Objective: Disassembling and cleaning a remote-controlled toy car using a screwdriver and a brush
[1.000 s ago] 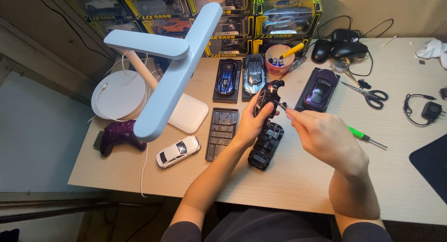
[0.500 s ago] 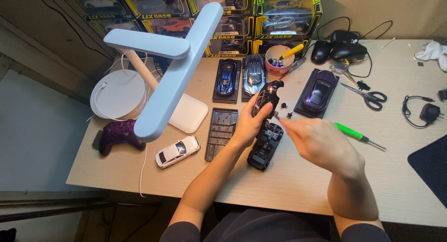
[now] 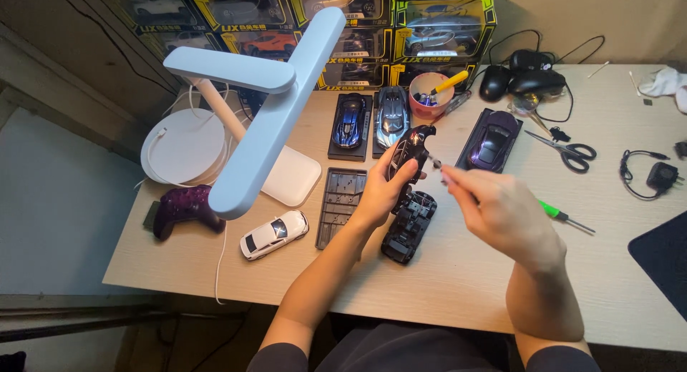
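**Light shell, tiny part**

Your left hand (image 3: 379, 193) clasps the black model-car body shell (image 3: 409, 149) above the chassis (image 3: 409, 225). Your right hand (image 3: 501, 211) pinches something tiny. The shell looks light and brittle; hold its sides.

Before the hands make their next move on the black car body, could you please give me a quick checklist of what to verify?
1. Left hand grips the black car body firmly: ok.
2. Right hand holds a small part near the body: cannot tell, blurred.
3. Black chassis lies flat on the table, under the hands: ok.
4. Green screwdriver within reach beside the right hand: ok.
5. Lamp clear of the hands: ok.
6. Scissors well away from the hands: ok.
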